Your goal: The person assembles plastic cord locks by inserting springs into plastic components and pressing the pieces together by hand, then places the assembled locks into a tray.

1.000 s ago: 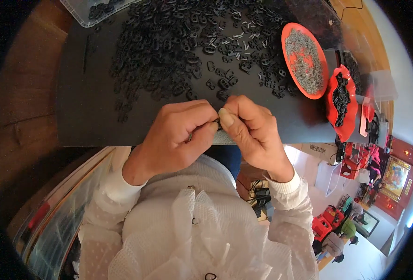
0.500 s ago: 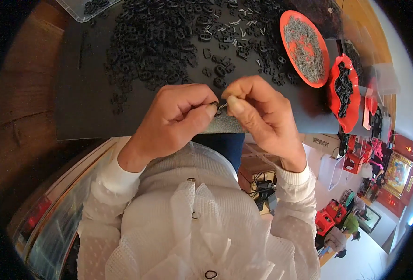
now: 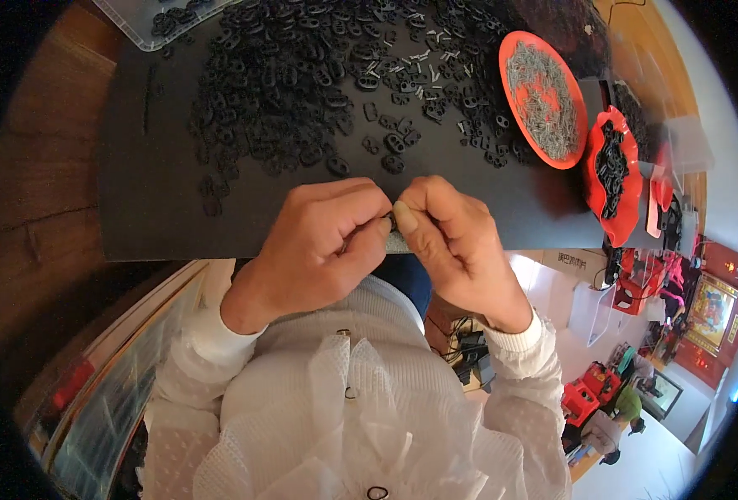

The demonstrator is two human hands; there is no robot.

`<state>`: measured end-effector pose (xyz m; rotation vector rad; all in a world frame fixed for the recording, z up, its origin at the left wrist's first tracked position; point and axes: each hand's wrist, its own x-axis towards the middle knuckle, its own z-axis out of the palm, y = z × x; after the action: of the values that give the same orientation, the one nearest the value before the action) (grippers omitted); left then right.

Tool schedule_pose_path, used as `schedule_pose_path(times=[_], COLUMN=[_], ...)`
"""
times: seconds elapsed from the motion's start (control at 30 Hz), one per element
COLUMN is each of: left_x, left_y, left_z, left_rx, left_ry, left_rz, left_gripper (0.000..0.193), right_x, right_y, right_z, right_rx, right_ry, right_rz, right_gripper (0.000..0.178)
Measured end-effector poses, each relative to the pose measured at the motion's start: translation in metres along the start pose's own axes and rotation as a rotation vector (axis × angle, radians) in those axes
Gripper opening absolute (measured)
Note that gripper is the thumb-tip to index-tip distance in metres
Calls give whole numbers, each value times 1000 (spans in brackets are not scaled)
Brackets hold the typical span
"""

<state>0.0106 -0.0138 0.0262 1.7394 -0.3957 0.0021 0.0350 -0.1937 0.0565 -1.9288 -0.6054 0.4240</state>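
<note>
Just over the table's near edge, my two hands meet fingertip to fingertip. My left hand [image 3: 323, 242] is closed, pinching a small black cord lock part [image 3: 391, 223] between thumb and forefinger. From the other side, my right hand [image 3: 459, 246] closes on the same part, thumb and bent forefinger pressed at its right end. Most of the part is covered by my fingers, and no spring shows between them now. Just beyond lie several loose black two-holed cord lock pieces [image 3: 394, 143] on the dark table [image 3: 148, 208].
A large pile of black cord lock pieces [image 3: 277, 92] spreads across the table, with small silvery pieces [image 3: 421, 71] among them. At right stand a red plate [image 3: 515, 115] of thin metal springs and a red wavy-edged bowl [image 3: 627, 221] of black parts. A clear bin [image 3: 148, 37] sits far left.
Both hands have come closer together and sit slightly lower in the picture. The small dark spring visible between them before is now hidden.
</note>
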Motion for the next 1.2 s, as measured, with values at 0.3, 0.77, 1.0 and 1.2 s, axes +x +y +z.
schedule_pose_path(times=[0.3,0.77,1.0,1.2], left_x=[4,4,5,3], left_y=[-6,-24,-28,-27], left_z=[-15,-19,-20,-22], left_rx=[-66,-157,-192,-250], left_ry=[-133,-25,-40,-23], left_rz=[11,-99,-104,-175], left_gripper=[7,14,15,15], right_x=[9,179,193,171], right_y=[-7,55,41,29], right_z=[-8,-55,-53,-62], right_rx=[-283,-948,-984,-699], right_ry=[-65,23,-82,-121], right_rz=[-208,-290,-122,-163], right_gripper=[6,23,22,25])
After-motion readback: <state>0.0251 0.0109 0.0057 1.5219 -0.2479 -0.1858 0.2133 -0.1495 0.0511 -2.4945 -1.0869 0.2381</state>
